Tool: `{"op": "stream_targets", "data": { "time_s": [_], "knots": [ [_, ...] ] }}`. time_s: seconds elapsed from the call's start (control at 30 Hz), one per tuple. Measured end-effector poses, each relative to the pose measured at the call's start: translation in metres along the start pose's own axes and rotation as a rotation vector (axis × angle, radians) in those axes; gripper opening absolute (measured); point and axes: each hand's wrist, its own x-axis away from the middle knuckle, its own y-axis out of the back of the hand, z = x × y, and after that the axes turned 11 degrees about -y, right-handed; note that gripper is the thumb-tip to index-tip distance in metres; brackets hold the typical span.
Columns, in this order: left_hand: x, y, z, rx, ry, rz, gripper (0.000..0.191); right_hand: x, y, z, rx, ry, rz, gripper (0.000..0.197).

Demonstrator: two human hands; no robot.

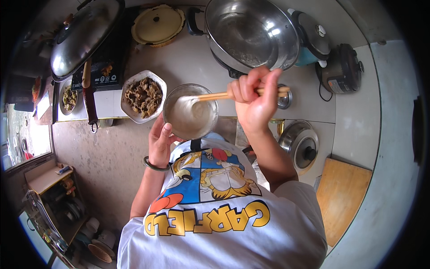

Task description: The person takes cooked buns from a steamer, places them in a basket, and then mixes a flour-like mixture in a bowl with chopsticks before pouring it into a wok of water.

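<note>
My left hand (161, 143) grips the rim and side of a round bowl (216, 116), its thumb near the edge. Inside lies a pale, thick batter-like mixture (191, 119). A pair of wooden chopsticks (213, 96) is held in my right hand (257, 97), above and to the right of the bowl. Their coated far ends dip into the mixture, where swirl marks show. Just left of the bowl, a white angular dish (125, 109) holds brown cooked pieces (144, 95), perhaps meat or mushrooms.
Behind stands a large steel pan (248, 37). An induction cooker (107, 72) carries a lidded wok (87, 37) at left. A yellow lidded enamel pot (158, 25), rice cooker (341, 69), steel lid (300, 148) and wooden board (342, 198) also surround me. The counter edge (134, 119) runs before my body.
</note>
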Motion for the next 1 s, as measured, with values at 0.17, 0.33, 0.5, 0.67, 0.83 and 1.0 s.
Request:
{"op": "stream_targets", "data": {
  "time_s": [0.17, 0.33, 0.5, 0.67, 0.83, 1.0],
  "knots": [
    [-0.003, -0.010, -0.004, -0.025, 0.000, -0.026, 0.043, 0.020, -0.012, 0.000, -0.061, -0.159, -0.014, 0.054],
    [-0.002, -0.001, -0.001, 0.009, 0.009, 0.033, 0.062, 0.013, -0.005, 0.000, 0.035, -0.149, -0.002, 0.055],
    [0.001, 0.002, 0.008, -0.043, 0.038, 0.031, 0.064, -0.001, -0.032, -0.001, -0.017, -0.233, 0.183, 0.055],
    [0.001, 0.004, -0.003, -0.037, -0.074, 0.088, 0.063, -0.015, -0.008, 0.020, 0.239, -0.227, 0.111, 0.052],
    [0.011, 0.003, 0.007, -0.069, 0.058, 0.041, 0.060, 0.021, -0.016, 0.006, 0.191, -0.374, 0.192, 0.053],
    [0.014, -0.001, 0.007, -0.033, 0.069, 0.028, 0.060, 0.031, 0.026, 0.006, 0.066, -0.163, -0.045, 0.053]
  ]
}}
